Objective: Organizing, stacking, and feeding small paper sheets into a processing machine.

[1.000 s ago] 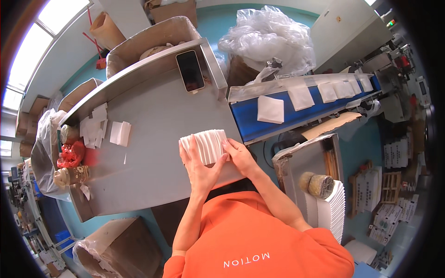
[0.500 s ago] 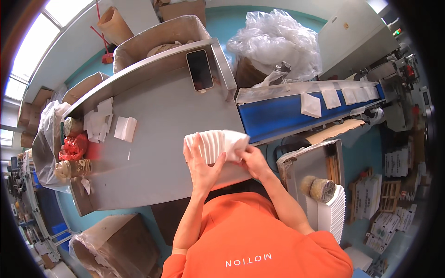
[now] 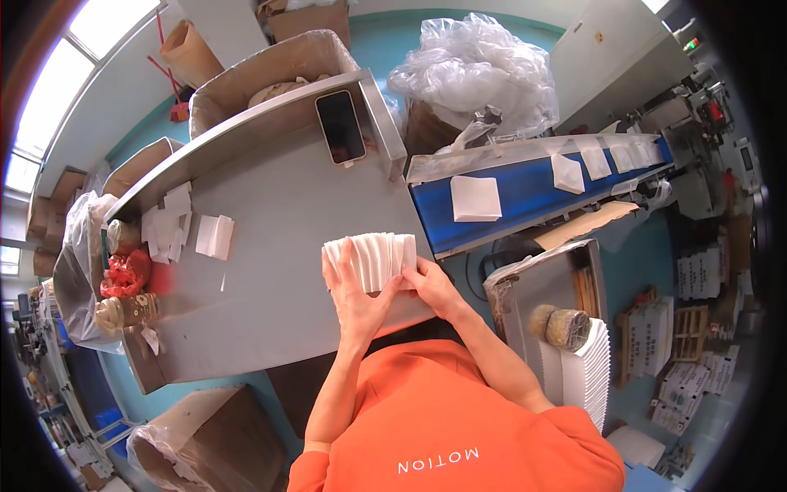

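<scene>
A row of flat white folded pieces, like napkins or paper packets standing on edge, is bunched together at the near right side of the grey table. My left hand wraps around its left part, fingers over the far side and thumb on the near side. At the right end my right hand grips the last pieces between thumb and fingers; the fingertips are partly hidden. On the blue conveyor belt nearby lies a flat white square piece, with several more pieces farther up the belt.
A phone lies at the grey table's far edge. Loose white pieces, a red plastic bag and a jar are at the left. Right of me, a long white row stands beside a cardboard box, a rounded weight on it.
The loose piece at the right end now stands flat against the row, and my right hand has drawn in leftward. Another white square has come along the belt toward me.
</scene>
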Available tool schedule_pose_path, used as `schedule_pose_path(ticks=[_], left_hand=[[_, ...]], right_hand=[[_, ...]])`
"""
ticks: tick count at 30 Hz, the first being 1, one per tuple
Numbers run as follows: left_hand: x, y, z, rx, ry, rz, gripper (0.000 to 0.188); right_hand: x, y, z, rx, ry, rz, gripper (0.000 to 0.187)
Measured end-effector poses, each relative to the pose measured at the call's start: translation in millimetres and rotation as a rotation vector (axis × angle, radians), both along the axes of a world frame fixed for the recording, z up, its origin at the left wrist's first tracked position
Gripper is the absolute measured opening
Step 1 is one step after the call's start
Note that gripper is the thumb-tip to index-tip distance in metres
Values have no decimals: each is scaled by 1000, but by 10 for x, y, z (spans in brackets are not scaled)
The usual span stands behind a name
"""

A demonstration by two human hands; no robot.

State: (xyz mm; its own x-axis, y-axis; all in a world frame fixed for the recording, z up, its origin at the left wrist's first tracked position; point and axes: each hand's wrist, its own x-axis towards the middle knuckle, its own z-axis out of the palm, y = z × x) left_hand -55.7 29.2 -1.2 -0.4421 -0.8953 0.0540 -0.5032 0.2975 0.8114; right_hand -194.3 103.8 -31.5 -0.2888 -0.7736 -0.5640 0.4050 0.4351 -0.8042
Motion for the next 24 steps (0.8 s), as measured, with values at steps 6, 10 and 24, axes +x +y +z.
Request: schedule_pose_path(ticks=[6,10,24], left_hand=[[-66,42,-6,22,78,11,92],[12,-43,-7,4,37,14,87],[5,-74,-64,72,92,-39,78]], right_hand=[[42,-140,-62,-105,244,-19,33],[-61,46,-185,44,-140,4,26],[-718,-63,-68,48,1121,-441,41]])
